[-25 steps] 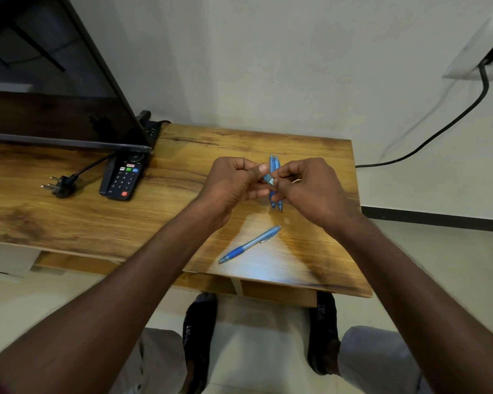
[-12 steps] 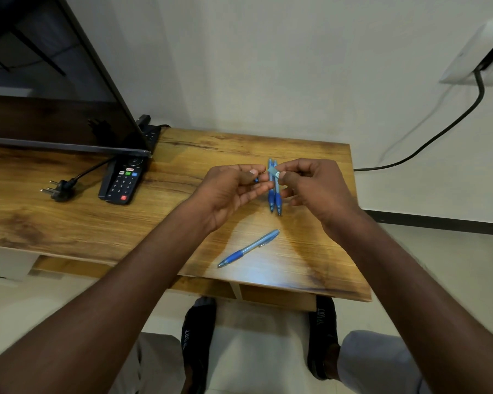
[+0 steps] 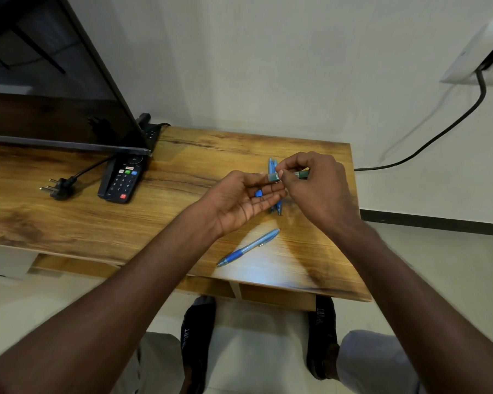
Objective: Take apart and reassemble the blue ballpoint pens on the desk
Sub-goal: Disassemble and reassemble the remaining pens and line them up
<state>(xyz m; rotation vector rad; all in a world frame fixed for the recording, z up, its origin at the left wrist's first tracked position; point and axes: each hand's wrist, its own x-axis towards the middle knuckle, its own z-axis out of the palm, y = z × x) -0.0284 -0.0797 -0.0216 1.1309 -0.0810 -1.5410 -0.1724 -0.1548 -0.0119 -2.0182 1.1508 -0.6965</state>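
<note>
On the wooden desk, right-hand end, the work area sits away from the television that takes up the left part, presumably so small parts stay in open view. The remote control and a loose power plug lie under the screen's edge, well apart from the pens and out of the work. One complete blue pen lies diagonally near the front edge, tip toward the person; judged either finished or waiting. Two more pens lie side by side farther back, partly hidden behind the hands; whether they are whole cannot be told. The right hand is raised just above the desk, thumb and fingertips pinching a pen barrel held level, its open end toward the other hand, a pose that suits pulling or feeding parts along its axis. The left hand is turned palm up with fingers relaxed and nearly straight, fingertips close to the barrel's end; it acts as a tray. A small blue piece rests loose on those fingers, not gripped, probably a push button or cap kept there so it cannot roll off. Judgement: disassembly of this pen is under way. Risk: the piece slips if the palm tilts.
</note>
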